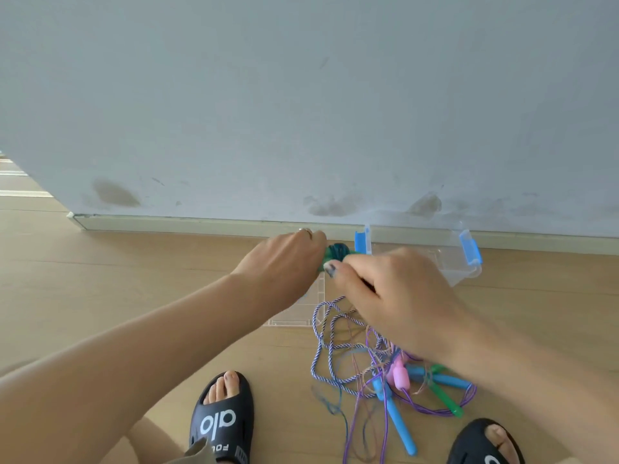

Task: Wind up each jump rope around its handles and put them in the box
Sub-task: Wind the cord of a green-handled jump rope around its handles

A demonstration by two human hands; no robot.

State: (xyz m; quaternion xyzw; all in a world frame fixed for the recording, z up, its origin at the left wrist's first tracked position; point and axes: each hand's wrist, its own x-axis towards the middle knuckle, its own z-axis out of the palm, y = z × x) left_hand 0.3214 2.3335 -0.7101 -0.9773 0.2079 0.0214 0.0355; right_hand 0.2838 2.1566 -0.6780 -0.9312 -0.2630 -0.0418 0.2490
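Green handles (336,254) wound in dark teal cord are hanging between two hands above the floor, their long axis lying left to right, one end in the left hand (284,259), the other under the right hand (398,289). Both hands are curling round the bundle, arms reaching forward side by side. The clear box (452,262) with blue latches is sitting open just beyond, against the wall, nearer the right hand. Loose ropes (385,370) are lying tangled on the floor nearer the feet.
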